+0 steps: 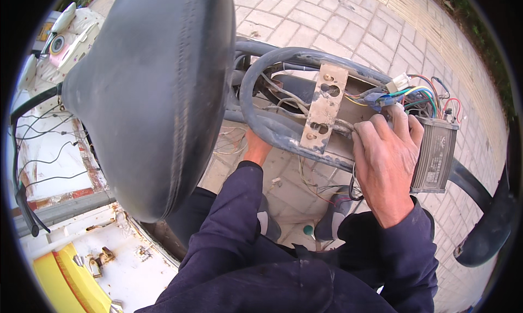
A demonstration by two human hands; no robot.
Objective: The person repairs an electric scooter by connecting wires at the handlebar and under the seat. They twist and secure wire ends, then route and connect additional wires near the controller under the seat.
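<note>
My right hand (387, 156) is over the rear of a dusty tubular vehicle frame (280, 54), fingers curled and pressed together. A grey cable (343, 126) runs into its thumb side. Just beyond the fingertips lies a bundle of coloured wires (425, 92) with blue tape and a white connector (398, 83). A finned metal controller box (435, 155) hangs beside this hand. My left hand (255, 148) reaches under the frame's near tube; its fingers are hidden. A metal bracket plate (326, 107) with keyhole slots crosses the frame between the hands.
A large black saddle (158, 95) blocks much of the left side. A black curved fender (485, 231) sticks out at right. Rusty white body panels (131, 247) with loose wires and a yellow piece (71, 280) lie at left. Paving bricks (327, 19) surround the frame.
</note>
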